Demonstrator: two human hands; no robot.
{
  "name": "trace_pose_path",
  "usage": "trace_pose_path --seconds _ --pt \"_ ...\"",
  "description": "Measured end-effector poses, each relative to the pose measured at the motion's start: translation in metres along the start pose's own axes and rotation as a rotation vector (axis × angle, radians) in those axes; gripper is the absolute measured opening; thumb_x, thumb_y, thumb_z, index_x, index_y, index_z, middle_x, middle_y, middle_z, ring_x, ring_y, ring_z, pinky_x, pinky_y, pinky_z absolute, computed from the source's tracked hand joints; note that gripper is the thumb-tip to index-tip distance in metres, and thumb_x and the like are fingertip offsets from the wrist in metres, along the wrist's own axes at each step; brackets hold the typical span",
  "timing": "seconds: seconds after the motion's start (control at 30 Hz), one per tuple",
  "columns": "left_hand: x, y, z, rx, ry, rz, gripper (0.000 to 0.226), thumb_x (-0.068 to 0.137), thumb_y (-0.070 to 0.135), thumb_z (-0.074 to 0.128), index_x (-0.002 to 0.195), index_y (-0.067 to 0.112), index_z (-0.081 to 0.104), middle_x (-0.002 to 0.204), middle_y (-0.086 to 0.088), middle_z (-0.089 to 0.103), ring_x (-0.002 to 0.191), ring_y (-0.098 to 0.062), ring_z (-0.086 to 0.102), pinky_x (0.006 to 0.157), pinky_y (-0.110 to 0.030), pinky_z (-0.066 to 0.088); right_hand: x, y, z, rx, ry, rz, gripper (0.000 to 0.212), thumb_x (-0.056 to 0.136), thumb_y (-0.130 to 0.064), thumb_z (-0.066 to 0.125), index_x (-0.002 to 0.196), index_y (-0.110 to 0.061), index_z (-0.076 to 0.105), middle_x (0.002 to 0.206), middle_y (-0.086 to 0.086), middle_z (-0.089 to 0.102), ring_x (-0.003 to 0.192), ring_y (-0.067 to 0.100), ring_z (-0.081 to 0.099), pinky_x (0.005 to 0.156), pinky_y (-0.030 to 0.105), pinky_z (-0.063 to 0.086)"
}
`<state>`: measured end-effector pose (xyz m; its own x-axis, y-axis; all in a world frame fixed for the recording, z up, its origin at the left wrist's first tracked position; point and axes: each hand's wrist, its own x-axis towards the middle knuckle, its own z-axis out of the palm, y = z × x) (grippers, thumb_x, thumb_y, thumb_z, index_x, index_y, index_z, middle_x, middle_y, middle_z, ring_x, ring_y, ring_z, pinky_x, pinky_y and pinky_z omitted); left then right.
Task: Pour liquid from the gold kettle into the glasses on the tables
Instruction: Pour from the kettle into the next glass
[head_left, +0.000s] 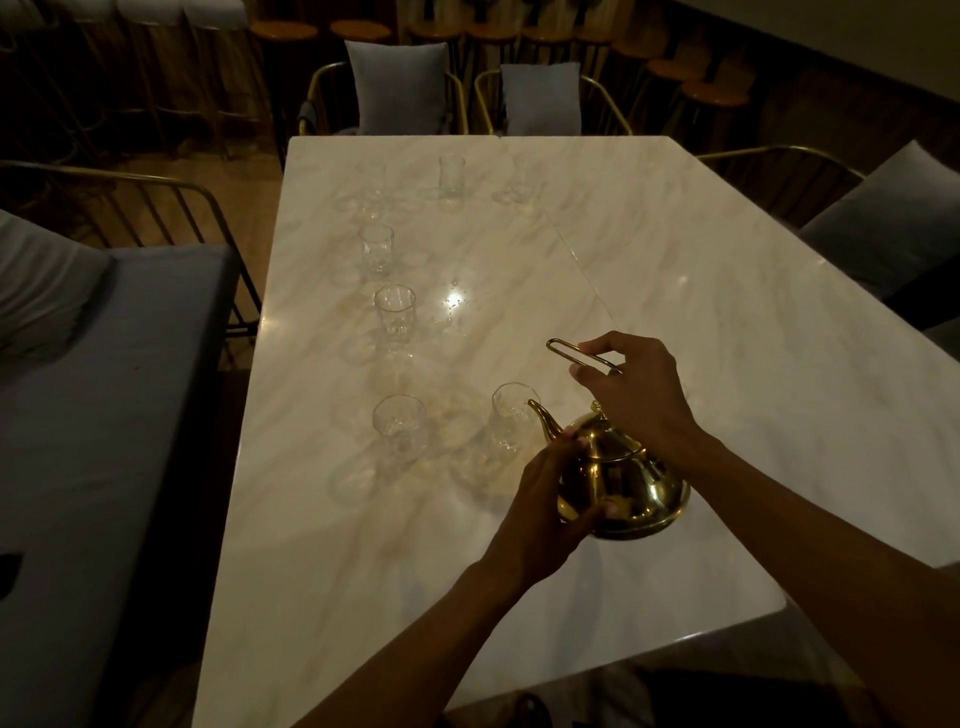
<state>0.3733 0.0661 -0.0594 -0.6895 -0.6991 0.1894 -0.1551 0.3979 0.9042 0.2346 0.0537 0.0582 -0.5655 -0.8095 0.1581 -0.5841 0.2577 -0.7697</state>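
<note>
A shiny gold kettle (623, 483) hangs just above the white marble table (701, 312), its spout tip at the rim of the nearest clear glass (511, 418). My right hand (631, 389) grips the kettle's thin wire handle (563, 349) from above. My left hand (545, 499) cups the kettle's body on its left side, thumb under the belly. Another glass (399, 425) stands to the left. Further glasses (395, 314) (376, 248) (451, 175) run toward the far end. No stream of liquid is visible.
A grey cushioned bench (104, 415) runs along the table's left side. Gold-framed chairs with grey pillows (397, 85) (540, 98) stand at the far end, another chair (883, 223) on the right. Round stools (717, 96) line the back.
</note>
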Motion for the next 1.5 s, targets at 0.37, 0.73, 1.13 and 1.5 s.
trace_pose_path --seconds 0.37,0.73,1.13,1.5 --pt "0.0 -0.0024 0.0016 -0.003 0.007 0.001 0.075 0.086 0.047 0.066 0.142 0.048 0.016 0.147 0.02 0.032 0.126 0.022 0.023 0.099 0.002 0.024 -0.0014 -0.0026 -0.0005 -0.009 -0.006 -0.006 0.022 0.082 -0.023 0.074 0.103 -0.016 0.069 0.063 -0.001 0.061 0.053 0.016 0.06 0.057 0.021 0.05" --pt "-0.0026 -0.0046 0.0073 -0.009 0.02 0.008 0.077 0.086 0.047 0.067 0.143 0.048 0.015 0.144 0.026 0.028 0.128 0.02 0.024 0.099 0.002 0.024 -0.0021 -0.0009 -0.0014 -0.014 -0.008 -0.021 0.023 0.081 -0.023 0.075 0.102 -0.016 0.069 0.078 0.0 0.063 0.061 0.018 0.062 0.064 0.026 0.051" --pt "-0.0051 -0.005 0.008 -0.022 0.029 0.012 0.076 0.086 0.045 0.067 0.145 0.041 0.019 0.14 0.039 0.023 0.13 0.018 0.026 0.102 -0.001 0.026 -0.0028 -0.001 -0.0001 -0.019 -0.028 -0.008 0.025 0.081 -0.024 0.075 0.104 -0.016 0.069 0.087 0.005 0.064 0.069 0.018 0.063 0.068 0.026 0.052" --pt "-0.0066 -0.0053 0.0081 -0.012 0.02 -0.014 0.077 0.085 0.05 0.066 0.144 0.044 0.018 0.146 0.023 0.028 0.131 0.016 0.025 0.101 -0.001 0.025 -0.0058 -0.0018 0.0 -0.03 -0.033 -0.004 0.024 0.082 -0.023 0.074 0.105 -0.015 0.068 0.083 0.003 0.063 0.062 0.015 0.062 0.061 0.021 0.049"
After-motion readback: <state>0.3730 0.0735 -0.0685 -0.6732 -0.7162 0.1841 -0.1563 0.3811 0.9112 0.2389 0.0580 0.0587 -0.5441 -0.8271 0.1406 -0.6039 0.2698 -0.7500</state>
